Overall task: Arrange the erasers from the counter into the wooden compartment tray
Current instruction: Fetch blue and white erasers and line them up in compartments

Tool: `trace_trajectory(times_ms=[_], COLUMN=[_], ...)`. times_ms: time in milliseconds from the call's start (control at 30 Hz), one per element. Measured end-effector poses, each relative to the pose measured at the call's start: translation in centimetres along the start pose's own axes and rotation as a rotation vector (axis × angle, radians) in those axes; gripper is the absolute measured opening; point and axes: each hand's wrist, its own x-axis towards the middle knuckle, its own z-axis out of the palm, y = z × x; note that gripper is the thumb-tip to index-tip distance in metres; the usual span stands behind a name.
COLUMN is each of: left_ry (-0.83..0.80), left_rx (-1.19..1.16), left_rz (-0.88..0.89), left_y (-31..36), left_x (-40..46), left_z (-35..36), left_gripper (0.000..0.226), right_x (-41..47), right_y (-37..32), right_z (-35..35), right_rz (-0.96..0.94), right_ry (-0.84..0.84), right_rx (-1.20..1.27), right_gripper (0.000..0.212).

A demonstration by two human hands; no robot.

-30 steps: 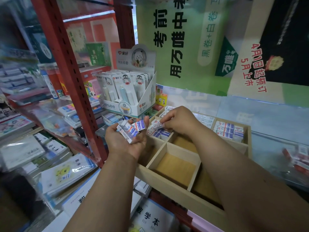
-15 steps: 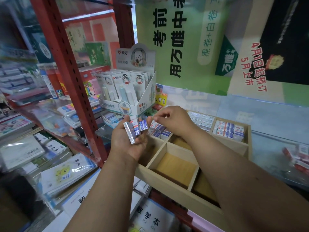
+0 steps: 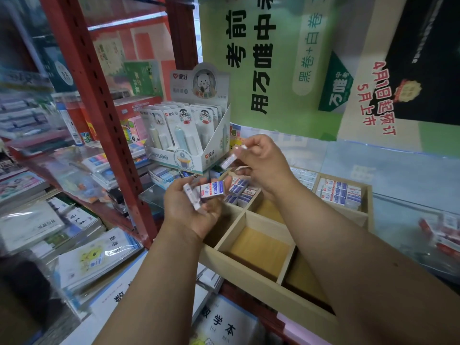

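My left hand cups a few small white-and-blue wrapped erasers in its palm, just left of the wooden compartment tray. My right hand is raised above the tray's far left compartment and pinches one eraser between thumb and fingers. That far left compartment holds several erasers. More erasers fill the far right compartment, and another row lies at the back. The near compartments show bare wood.
A white display box of carded correction tapes stands just behind my hands. A red shelf post rises at left, with stacked notebooks below. Red-and-white packs lie on the glass counter at right.
My right hand has lifted from the tray's far left compartment to above it, now pinching an eraser. My left hand dropped slightly and still cups its erasers.
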Motion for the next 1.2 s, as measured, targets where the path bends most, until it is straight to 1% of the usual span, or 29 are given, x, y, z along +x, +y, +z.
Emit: trace_trajectory(times_ms=[67, 133, 200, 300, 433, 500, 533, 633, 700, 733, 800, 867, 933, 1000, 1100, 1167, 1200], left_ry=[0.015, 0.000, -0.004, -0.016, -0.011, -0.006, -0.003, -0.002, 0.001, 0.004, 0.012, 0.023, 0.017, 0.012, 0.020, 0.015, 0.013], left_rx=[-0.118, -0.188, -0.235, -0.274, -0.274, -0.285, -0.292, -0.303, -0.306, -0.308, -0.306, -0.294, -0.275, -0.261, -0.224, -0.193, -0.181], left_rz=[0.063, 0.116, 0.147, 0.176, 0.185, 0.189, 0.189, 0.180, 0.176, 0.178, 0.186, 0.185, 0.171, 0.160, 0.156, 0.154, 0.153], left_y=[0.1, 0.1, 0.2, 0.2, 0.2, 0.3, 0.3, 0.3, 0.2, 0.2, 0.2, 0.2, 0.2, 0.1, 0.2, 0.2, 0.2], left_x=[-0.3, -0.5, -0.6, -0.4, -0.6, -0.7, -0.8, -0.8, -0.7, -0.7, -0.8, -0.8, -0.8, -0.7, -0.5, -0.5, -0.4], left_z=[-0.2, -0.4, -0.6, -0.7, -0.6, -0.5, -0.4, -0.5, -0.5, -0.6, -0.5, -0.5, -0.5, -0.5, -0.6, -0.6, -0.5], left_gripper=[0.014, 0.012, 0.014, 0.022, 0.022, 0.023, 0.023, 0.025, 0.027, 0.027, 0.029, 0.029, 0.028, 0.027, 0.027, 0.027, 0.026], right_x=[0.5, 0.7, 0.6, 0.0, 0.2, 0.3, 0.3, 0.2, 0.1, -0.2, -0.6, -0.9, -0.9, -0.9, -1.0, -1.1, -1.1], right_y=[0.2, 0.7, 1.5, 2.7, 3.4, 3.4, 3.3, 2.2, 1.2, 0.6, -0.1, -0.2, -0.2, -0.3, -0.3, -0.3, -0.4], right_z=[-0.7, -1.0, -0.8, 0.1, 0.8, 0.9, 0.9, 0.5, -0.1, -0.3, -0.4, -0.3, -0.4, -0.5, -0.6, -0.4, -0.3], right_rz=[-0.012, -0.025, -0.043, -0.061, -0.078, -0.080, -0.071, 0.040, 0.142, 0.198, 0.268, 0.303, 0.315, 0.327, 0.346, 0.307, 0.251], right_ry=[0.110, 0.127, 0.056, -0.084, -0.236, -0.306, -0.315, -0.273, -0.269, -0.287, -0.363, -0.414, -0.410, -0.393, -0.412, -0.402, -0.371], right_rx=[-0.161, -0.384, -0.540, -0.671, -0.857, -0.966, -0.976, -0.929, -0.860, -0.838, -0.866, -0.922, -0.947, -0.947, -0.907, -0.845, -0.794], right_gripper=[0.019, 0.017, 0.015, 0.014, 0.015, 0.011, 0.014, 0.046, 0.061, 0.067, 0.075, 0.076, 0.076, 0.076, 0.076, 0.071, 0.063])
